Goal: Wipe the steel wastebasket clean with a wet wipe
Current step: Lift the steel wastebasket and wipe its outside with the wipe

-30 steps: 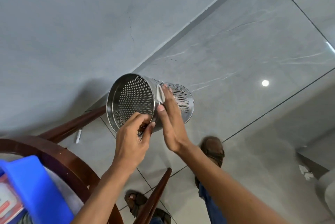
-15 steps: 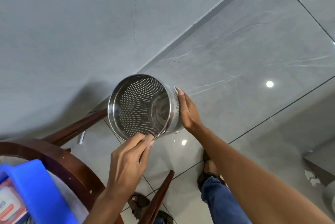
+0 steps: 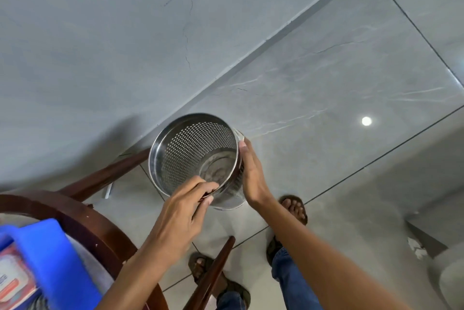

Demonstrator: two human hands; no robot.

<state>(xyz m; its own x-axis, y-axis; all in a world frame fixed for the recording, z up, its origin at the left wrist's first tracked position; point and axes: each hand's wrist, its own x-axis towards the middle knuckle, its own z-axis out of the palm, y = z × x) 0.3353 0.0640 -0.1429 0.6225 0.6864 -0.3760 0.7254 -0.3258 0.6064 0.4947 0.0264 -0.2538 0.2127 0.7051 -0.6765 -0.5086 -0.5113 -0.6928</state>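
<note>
The perforated steel wastebasket (image 3: 183, 154) hangs in the air with its open mouth turned toward me, so its solid bottom shows inside. My left hand (image 3: 183, 206) pinches the near rim, fingertips curled over the edge. My right hand (image 3: 252, 176) lies flat against the outer right wall. A sliver of the white wet wipe (image 3: 240, 134) peeks out above its fingertips, pressed to the wall; most of the wipe is hidden behind the hand.
A round dark wooden table (image 3: 82, 219) with slanted legs stands at lower left, with a blue plastic container (image 3: 47, 264) on it. Grey floor tiles (image 3: 326, 83) meet a grey wall (image 3: 88, 46). My sandalled feet (image 3: 295, 209) stand below the basket. A crumpled white scrap (image 3: 415, 249) lies far right.
The basket has tipped so its mouth faces me more fully. My right hand slid with the wipe round to the far right side of the wall; my left hand shifted along the near rim.
</note>
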